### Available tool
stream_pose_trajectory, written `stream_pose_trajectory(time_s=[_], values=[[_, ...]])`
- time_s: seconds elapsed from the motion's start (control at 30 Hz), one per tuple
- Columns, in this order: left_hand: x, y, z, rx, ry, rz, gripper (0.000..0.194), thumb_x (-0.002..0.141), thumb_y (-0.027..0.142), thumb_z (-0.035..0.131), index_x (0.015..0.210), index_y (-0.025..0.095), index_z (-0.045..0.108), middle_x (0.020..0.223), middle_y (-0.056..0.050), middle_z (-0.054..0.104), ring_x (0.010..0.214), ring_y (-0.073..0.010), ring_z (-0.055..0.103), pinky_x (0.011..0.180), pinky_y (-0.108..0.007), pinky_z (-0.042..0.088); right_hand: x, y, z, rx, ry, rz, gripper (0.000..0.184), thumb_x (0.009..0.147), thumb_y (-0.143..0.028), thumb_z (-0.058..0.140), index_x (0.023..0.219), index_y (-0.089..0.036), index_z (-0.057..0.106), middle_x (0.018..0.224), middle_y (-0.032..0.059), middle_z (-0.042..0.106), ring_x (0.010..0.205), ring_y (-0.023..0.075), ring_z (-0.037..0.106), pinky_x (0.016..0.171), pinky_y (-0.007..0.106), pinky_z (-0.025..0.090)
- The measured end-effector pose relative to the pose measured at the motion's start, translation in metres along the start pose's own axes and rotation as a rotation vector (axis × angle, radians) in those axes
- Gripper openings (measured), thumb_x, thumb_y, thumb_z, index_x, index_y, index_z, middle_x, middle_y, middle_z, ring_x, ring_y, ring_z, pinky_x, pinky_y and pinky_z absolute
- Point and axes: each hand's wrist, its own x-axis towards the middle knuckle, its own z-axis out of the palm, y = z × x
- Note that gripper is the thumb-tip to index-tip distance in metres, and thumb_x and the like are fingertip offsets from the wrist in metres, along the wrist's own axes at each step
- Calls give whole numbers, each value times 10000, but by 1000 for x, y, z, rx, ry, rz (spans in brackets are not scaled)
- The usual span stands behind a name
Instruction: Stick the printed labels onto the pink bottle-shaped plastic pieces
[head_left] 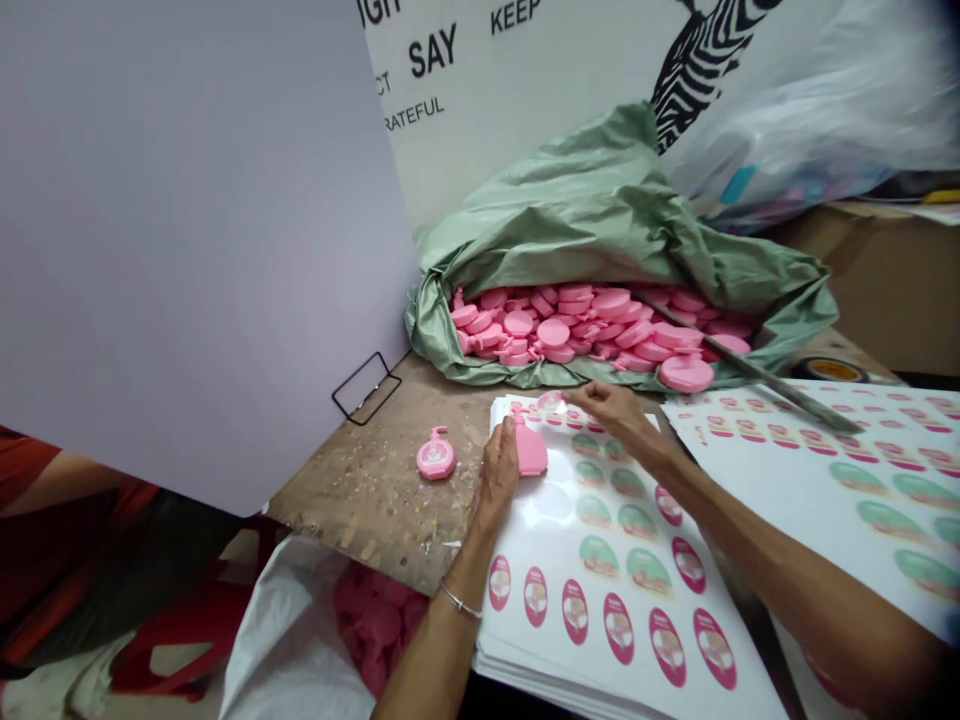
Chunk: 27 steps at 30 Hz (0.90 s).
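Observation:
My left hand (497, 472) holds a pink plastic bottle-shaped piece (531, 449) down on a white sheet of oval printed labels (600, 560). The piece's pump-shaped top points away from me. My right hand (609, 407) reaches across the sheet's far end, its fingertips at a lifted oval label (550, 401). A similar pink piece with a label on its face, a finished-looking one (436, 457), lies on the stained wooden table (375, 490). Many unlabelled pink pieces (577, 325) fill a green plastic bag (600, 225).
A second label sheet (825, 470) lies to the right, under a long metal bar (750, 365) and near a tape roll (829, 370). A grey board (187, 220) rises at left. A person's red sleeve (30, 470) shows beyond it. A white sack (289, 640) holds pink pieces below the table edge.

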Motion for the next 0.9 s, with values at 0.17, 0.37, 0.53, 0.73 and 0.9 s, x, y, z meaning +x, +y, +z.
stream_pose_trajectory(time_s=[0.17,0.37,0.53,0.73,0.9], values=[[-18,8,3,-101,3,-57,715,812,731,424,1150,129,606,869,-109,684,710,-205,681,582,-285,562,-18,-31,-18,31,-60,-102,449,677,-629,688,712,-197,572,601,-37,510,522,92,415,474,232,322],[-49,28,4,-339,-158,-153,655,891,634,385,1226,104,575,978,-148,706,669,-211,696,543,-310,579,-85,-43,0,-5,-183,-136,444,787,-558,631,1039,-202,717,776,25,682,652,149,566,548,256,420],[-59,34,3,-352,-190,-178,616,921,603,348,1180,109,609,918,-127,720,698,-215,703,565,-319,592,-100,-42,4,7,-189,-149,376,776,-535,656,937,-211,757,831,39,738,723,191,634,610,288,481],[-64,37,5,-342,-152,-223,648,890,648,378,1112,96,636,880,-123,719,725,-231,704,563,-327,598,-104,-45,1,-46,-159,-176,334,776,-506,669,915,-217,761,866,41,750,699,176,639,615,282,493],[-63,35,4,-336,-162,-194,622,910,619,360,1091,93,640,873,-120,716,723,-229,704,576,-340,603,-106,-47,2,-31,-146,-179,324,772,-493,671,907,-212,760,831,46,748,686,180,643,608,286,501]])
